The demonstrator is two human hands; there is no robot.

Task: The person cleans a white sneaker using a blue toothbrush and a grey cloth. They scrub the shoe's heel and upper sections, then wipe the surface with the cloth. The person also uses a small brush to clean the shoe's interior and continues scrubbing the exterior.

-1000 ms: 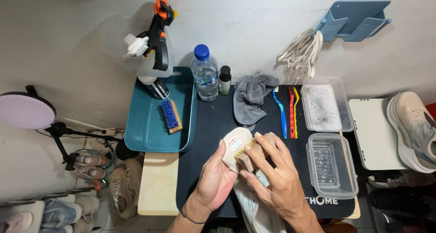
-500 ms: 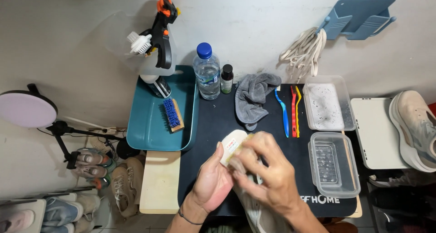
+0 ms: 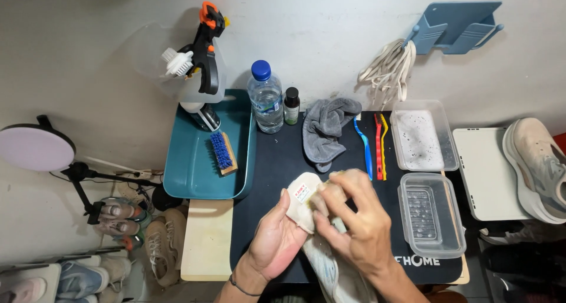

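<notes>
**A:** What were the hands doing?

**B:** Both were on a pale shoe (image 3: 306,211) held above the black mat (image 3: 277,161). The left hand (image 3: 276,241) cupped it from below, palm up, fingers wrapped around its underside. The right hand (image 3: 356,220) was curled over the top, fingertips pressed against the upper part; whether it pinched anything besides the shoe, I could not tell.

**A:** And where was the shoe?

**B:** Near the front middle of the mat, between the two hands, its far end pointing away from the person and its other end running down towards the lower edge of the view.

**A:** What lay around it?

**B:** To the left, a teal tray (image 3: 188,167) held a blue-bristled brush (image 3: 223,152) and a spray bottle (image 3: 200,61). Behind the shoe stood a water bottle (image 3: 265,99) and, just beside it, a small dark bottle (image 3: 291,106). A grey cloth (image 3: 325,132) lay crumpled next to them. Right of the cloth were three small brushes (image 3: 375,146), blue, red and yellow, side by side. Further right sat two clear tubs (image 3: 427,179), one behind the other.

**A:** Anything else?

**B:** Another shoe (image 3: 539,167) rested on a white board (image 3: 483,173) at the far right, well apart from the hands.
</notes>
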